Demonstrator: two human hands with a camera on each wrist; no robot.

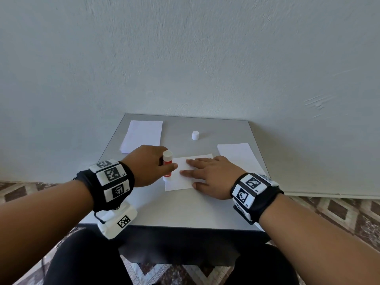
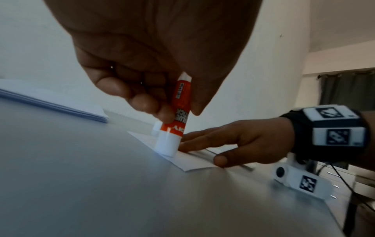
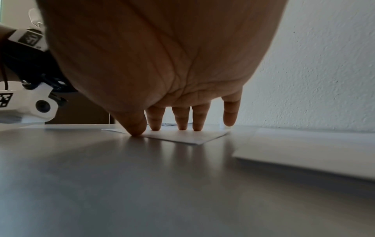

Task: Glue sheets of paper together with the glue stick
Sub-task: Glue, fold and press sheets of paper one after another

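table (image 1: 185, 210): smooth grey top, a bit shiny, pushed up to a rough pale wall. It's our landmark for everything below.
right pile (image 1: 238, 157): flat white sheets on the table's right side, just beside the sheet we're working on. Next sheet probably comes from here or from the other pile, can't say which.
left pile (image 1: 143, 133): a thin stack of white sheets at the table's far left corner, edges squared up.
sheet (image 1: 181, 182): small white rectangle, thin and floppy, lying flat mid-table, slightly skewed.
right hand (image 1: 211, 173): spread flat, straight fingers (image 3: 156, 121) and thumb pressing the sheet onto the table. The little finger looks lifted off it.
left hand (image 1: 148, 167): fingers and thumb pinching the stick partway up its barrel, at the sheet's left edge.
stick (image 2: 178, 112): orange and white plastic tube, long axis near upright, leaning a little. Its glue end is down on the sheet's near left part; the white base points up.
key relation: the bare sheet runs off to the right of the stick, toward our right hand, so we reckon the stroke goes that way. The left hand is the nearer one to do it.
cap (image 1: 195, 135): small white cylinder standing upright, far-middle of the table, well apart from both hands.
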